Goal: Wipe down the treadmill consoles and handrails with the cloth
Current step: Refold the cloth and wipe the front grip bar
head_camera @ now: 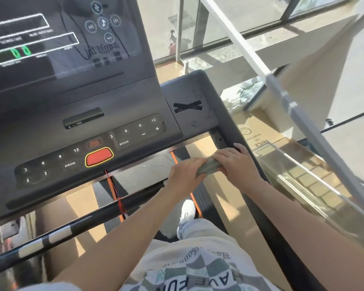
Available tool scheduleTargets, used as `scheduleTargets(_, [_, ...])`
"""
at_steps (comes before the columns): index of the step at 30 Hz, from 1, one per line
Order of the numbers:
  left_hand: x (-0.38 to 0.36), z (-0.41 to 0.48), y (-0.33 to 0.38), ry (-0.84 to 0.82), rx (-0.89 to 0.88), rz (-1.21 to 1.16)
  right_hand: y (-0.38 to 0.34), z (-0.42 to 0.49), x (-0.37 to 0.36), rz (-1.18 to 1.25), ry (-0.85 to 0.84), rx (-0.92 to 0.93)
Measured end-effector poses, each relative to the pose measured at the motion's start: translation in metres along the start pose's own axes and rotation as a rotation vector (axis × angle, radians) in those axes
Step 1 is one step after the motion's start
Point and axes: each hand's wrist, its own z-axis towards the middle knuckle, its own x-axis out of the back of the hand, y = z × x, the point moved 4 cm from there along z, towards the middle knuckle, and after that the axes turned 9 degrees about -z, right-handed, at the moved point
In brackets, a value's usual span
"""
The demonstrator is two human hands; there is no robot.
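Note:
The treadmill console (88,131) fills the upper left, a dark panel with number keys, a red stop button and a lit screen above. A greenish-grey cloth (208,167) is bunched between my two hands, just below the console's right end. My left hand (186,174) grips the cloth's left part with curled fingers. My right hand (236,164) holds its right part, fingertips lying against the right handrail (231,124). The front crossbar (72,225), black with silver grip pads, runs diagonally across the lower left.
A red safety cord (116,192) hangs from the console and wraps the crossbar. My foot in a white shoe (186,215) stands on the belt. Glass panels and a white railing (282,93) close off the right side.

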Motion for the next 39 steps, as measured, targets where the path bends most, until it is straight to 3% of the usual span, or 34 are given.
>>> scheduleTargets(8, [0.011,-0.016,-0.009,-0.012,-0.034,0.058,-0.020,-0.008,-0.003,0.064,0.082,-0.109])
scheduleTargets(24, [0.088,-0.145,-0.094,0.064,0.185,0.195,-0.185,0.001,-0.009,0.274,0.143,0.113])
scheduleTargets(32, [0.099,-0.152,-0.094,0.143,0.105,0.105,-0.178,-0.008,0.001,0.359,0.302,0.088])
scheduleTargets(35, [0.100,-0.143,-0.087,0.181,0.071,0.063,-0.163,-0.018,-0.001,0.498,0.194,-0.033])
scheduleTargets(39, [0.097,-0.135,-0.074,0.117,0.077,-0.005,-0.148,-0.049,-0.012,0.990,-0.183,-0.355])
